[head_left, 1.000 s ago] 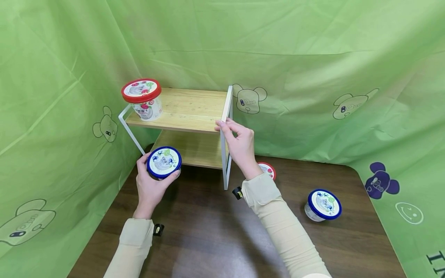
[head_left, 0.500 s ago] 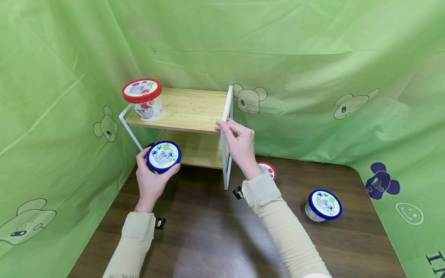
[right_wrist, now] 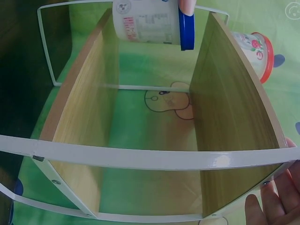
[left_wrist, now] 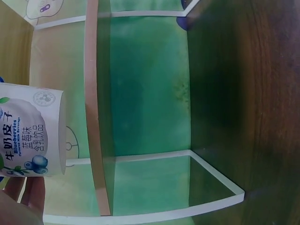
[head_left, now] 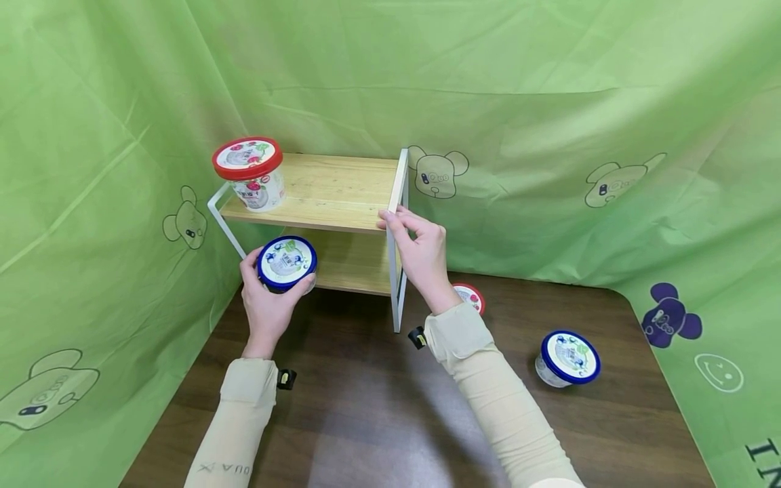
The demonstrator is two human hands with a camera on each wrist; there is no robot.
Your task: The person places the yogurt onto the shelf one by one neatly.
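Note:
My left hand (head_left: 268, 312) grips a white tub (head_left: 287, 263) with a blue lid and blueberry print, fingers and thumb around its sides. The tub is upright at the front of the lower shelf (head_left: 354, 261) of a two-tier rack, below the upper board's level. In the right wrist view this tub (right_wrist: 150, 21) appears between the two boards, towards the far end. My right hand (head_left: 424, 254) pinches the rack's white metal side frame (head_left: 399, 179) near the front corner of the upper shelf (head_left: 342, 186). A red-lidded tub (head_left: 250, 166) stands on that shelf's left end.
Another blue-lidded tub (head_left: 567, 359) stands on the dark wooden table (head_left: 366, 420) at the right. A red-lidded tub (head_left: 470, 298) is partly hidden behind my right forearm. Green printed cloth (head_left: 549, 135) hangs behind the rack and along both sides.
My left hand has moved forward and slightly up in the view, bringing the blue-lidded tub to the lower shelf's front. The right hand stays on the frame.

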